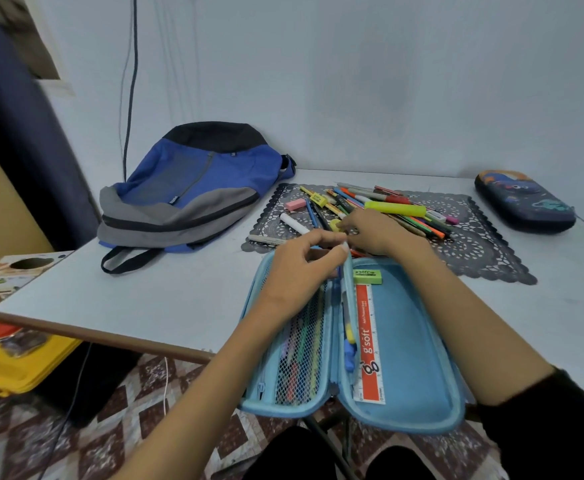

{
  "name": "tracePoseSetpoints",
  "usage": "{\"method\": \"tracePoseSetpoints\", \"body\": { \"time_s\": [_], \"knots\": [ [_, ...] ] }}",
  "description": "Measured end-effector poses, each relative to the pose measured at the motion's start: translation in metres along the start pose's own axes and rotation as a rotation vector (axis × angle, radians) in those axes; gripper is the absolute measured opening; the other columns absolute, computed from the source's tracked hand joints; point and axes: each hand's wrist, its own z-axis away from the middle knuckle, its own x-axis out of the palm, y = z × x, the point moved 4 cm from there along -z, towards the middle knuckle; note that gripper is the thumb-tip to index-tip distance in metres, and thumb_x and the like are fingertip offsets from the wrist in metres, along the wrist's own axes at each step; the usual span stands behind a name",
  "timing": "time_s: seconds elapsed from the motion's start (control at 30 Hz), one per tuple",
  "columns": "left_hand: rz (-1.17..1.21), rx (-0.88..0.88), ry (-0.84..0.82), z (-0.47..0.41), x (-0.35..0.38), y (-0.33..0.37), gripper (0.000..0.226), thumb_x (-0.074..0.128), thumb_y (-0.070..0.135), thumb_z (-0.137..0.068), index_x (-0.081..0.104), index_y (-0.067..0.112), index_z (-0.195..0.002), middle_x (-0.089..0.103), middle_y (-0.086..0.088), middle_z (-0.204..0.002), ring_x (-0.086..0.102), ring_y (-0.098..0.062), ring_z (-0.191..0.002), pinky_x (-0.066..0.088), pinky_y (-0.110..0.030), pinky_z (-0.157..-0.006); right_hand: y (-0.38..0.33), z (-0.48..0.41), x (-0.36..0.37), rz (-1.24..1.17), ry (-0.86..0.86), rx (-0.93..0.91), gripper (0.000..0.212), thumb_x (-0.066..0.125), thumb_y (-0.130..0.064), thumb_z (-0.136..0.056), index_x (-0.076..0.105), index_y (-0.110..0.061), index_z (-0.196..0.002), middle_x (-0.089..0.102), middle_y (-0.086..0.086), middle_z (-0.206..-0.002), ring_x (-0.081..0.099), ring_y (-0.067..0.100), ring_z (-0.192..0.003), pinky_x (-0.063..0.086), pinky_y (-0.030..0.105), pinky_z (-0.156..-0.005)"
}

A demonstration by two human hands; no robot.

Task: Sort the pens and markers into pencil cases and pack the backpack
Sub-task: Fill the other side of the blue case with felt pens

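An open light blue pencil case (408, 344) lies at the table's near edge. Its left half is a mesh pocket (301, 355) with several pens inside; the right half holds a red ruler (370, 344) and a green eraser (367, 277). My left hand (301, 271) pinches the top of the case's middle flap. My right hand (377, 233) reaches over the case into the pile of pens and markers (398, 209), its fingertips closing on a small yellow piece (335, 224). A blue and grey backpack (193, 188) lies flat at the far left.
The pile sits on a dark lace placemat (484, 247). A closed dark pencil case (524, 200) lies at the far right. A pink eraser (294, 204) and a white marker (294, 223) lie on the mat. A yellow bin (13, 365) stands left of the table.
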Motion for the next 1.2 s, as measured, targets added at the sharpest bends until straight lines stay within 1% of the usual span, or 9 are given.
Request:
{"method": "tracePoseSetpoints", "body": {
  "time_s": [0.1, 0.23, 0.37, 0.5, 0.6, 0.77, 0.93, 1.1, 1.2],
  "knots": [
    [0.001, 0.001, -0.002, -0.001, -0.001, 0.0, 0.022, 0.065, 0.025, -0.084, 0.072, 0.018, -0.103, 0.074, -0.007, -0.098, 0.07, -0.025, -0.091, 0.06, -0.036, -0.08, 0.005, 0.005, -0.006, -0.006, 0.14, 0.024, 0.016, 0.065, -0.018, -0.087, 0.069, -0.015, -0.102, 0.068, 0.006, -0.105, 0.06, 0.021, -0.094, 0.046, 0.031, -0.072],
    [0.006, 0.002, -0.01, 0.0, 0.0, -0.001, 0.016, 0.066, 0.015, -0.091, 0.071, 0.013, -0.106, 0.073, -0.009, -0.101, 0.069, -0.026, -0.094, 0.06, -0.032, -0.079, 0.007, 0.02, -0.012, -0.078, 0.168, 0.002, 0.002, 0.07, -0.016, -0.082, 0.069, -0.014, -0.082, 0.062, -0.002, -0.078, 0.058, 0.017, -0.077, 0.034, 0.022, -0.054],
    [-0.002, 0.0, -0.01, 0.001, 0.001, 0.001, 0.03, 0.063, 0.031, -0.079, 0.072, 0.017, -0.105, 0.074, -0.007, -0.099, 0.071, -0.023, -0.092, 0.06, -0.035, -0.081, 0.005, 0.048, -0.038, -0.307, 0.201, 0.027, 0.005, 0.074, -0.013, -0.077, 0.069, -0.014, -0.074, 0.06, -0.01, -0.067, 0.054, 0.006, -0.063, 0.036, 0.02, -0.055],
    [-0.013, -0.002, -0.009, 0.0, 0.0, -0.001, 0.033, 0.063, 0.033, -0.079, 0.072, 0.017, -0.106, 0.075, -0.004, -0.099, 0.071, -0.021, -0.091, 0.06, -0.038, -0.082, -0.006, 0.089, -0.067, -0.343, 0.127, 0.012, 0.009, 0.077, -0.008, -0.073, 0.073, -0.013, -0.079, 0.065, -0.014, -0.067, 0.056, 0.001, -0.062, 0.043, 0.017, -0.056],
    [-0.014, 0.0, -0.012, 0.0, 0.0, -0.001, 0.034, 0.063, 0.033, -0.079, 0.072, 0.017, -0.107, 0.074, -0.004, -0.099, 0.071, -0.021, -0.091, 0.06, -0.036, -0.081, -0.007, 0.114, -0.07, -0.271, -0.044, 0.042, 0.015, 0.075, -0.001, -0.073, 0.073, -0.014, -0.08, 0.056, -0.016, -0.049, 0.052, -0.004, -0.046, 0.034, 0.01, -0.041],
    [0.001, -0.004, -0.015, 0.0, 0.0, -0.001, 0.03, 0.063, 0.033, -0.079, 0.072, 0.02, -0.104, 0.075, -0.004, -0.098, 0.071, -0.022, -0.092, 0.06, -0.031, -0.079, -0.009, 0.12, -0.063, -0.071, -0.109, 0.044, 0.023, 0.073, 0.0, -0.076, 0.074, -0.022, -0.085, 0.043, -0.025, -0.066, 0.043, -0.006, -0.054, 0.034, 0.007, -0.043],
    [0.011, 0.003, -0.017, 0.0, 0.001, 0.0, 0.024, 0.065, 0.026, -0.084, 0.072, 0.017, -0.105, 0.074, -0.006, -0.1, 0.07, -0.023, -0.093, 0.06, -0.028, -0.077, -0.005, 0.117, -0.05, -0.108, -0.091, 0.057, 0.024, 0.069, 0.002, -0.077, 0.073, -0.021, -0.082, 0.047, -0.014, -0.073, 0.05, -0.012, -0.043, 0.036, 0.008, -0.043],
    [0.006, 0.003, -0.013, 0.0, 0.0, 0.0, 0.02, 0.066, 0.022, -0.089, 0.071, 0.016, -0.107, 0.074, -0.006, -0.1, 0.07, -0.021, -0.092, 0.059, -0.025, -0.076, -0.001, 0.11, -0.038, -0.076, -0.043, 0.066, 0.026, 0.07, 0.001, -0.075, 0.074, -0.023, -0.081, 0.067, 0.003, -0.103, 0.049, 0.007, -0.07, 0.04, 0.021, -0.058],
    [-0.004, 0.005, -0.021, 0.0, 0.0, 0.0, 0.018, 0.064, 0.015, -0.093, 0.071, 0.014, -0.109, 0.074, -0.007, -0.102, 0.07, -0.023, -0.094, 0.059, -0.026, -0.077, 0.0, 0.11, -0.036, -0.061, -0.052, 0.047, 0.026, 0.071, -0.001, -0.075, 0.07, -0.027, -0.077, 0.066, 0.003, -0.112, 0.049, 0.008, -0.075, 0.038, 0.018, -0.056]
  ]
}}
